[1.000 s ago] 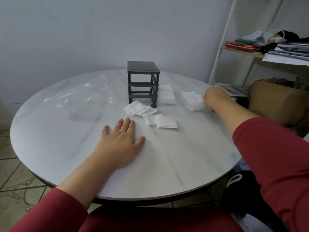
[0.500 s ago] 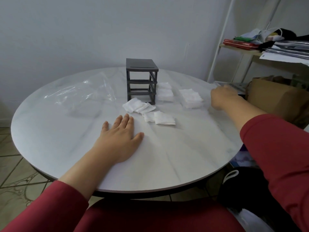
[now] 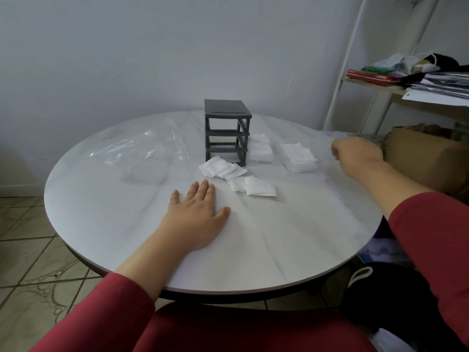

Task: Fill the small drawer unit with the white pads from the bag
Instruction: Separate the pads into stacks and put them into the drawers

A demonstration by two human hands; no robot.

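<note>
The left hand (image 3: 195,214) lies flat on the bench (image 3: 114,224), fingers straight, holding nothing. The right hand (image 3: 355,153) is at the far right bench edge with fingers curled under; can't tell whether it pinches anything. The two hands are well apart.

The unit (image 3: 227,133) stands upright mid-bench. Its three slots look see-through, with no pads inside. The loose pads (image 3: 222,168) lie fanned just in front of it, trailing toward the left hand. The stack (image 3: 299,157) sits right of the unit, between it and the right hand. The second stack (image 3: 261,151) is just beside the unit's right side. The bag (image 3: 142,153) lies flat left of the unit.

Risks, my guess:
- The pads are soft and light, so a sloppy pinch fans a stack or drags extras along.
- Too thick a bundle could jam at a slot mouth.
- The unit looks light and nothing braces it, so a one-handed push could slide or tip it.
- The slots look open at the sides, so pads could poke out or drop through.
- A sweep by the right hand could knock the stack off the edge toward the box (image 3: 426,158).

Hard to see:
- The right fingertips are tucked out of sight.
- There is a faint clear outline round both stacks, maybe trays or drawers; can't confirm.
- The bag is all glare, so leftover pads inside can't be ruled out.
- The unit's back and left side are hidden.
- The number of pads per stack is unreadable.
</note>
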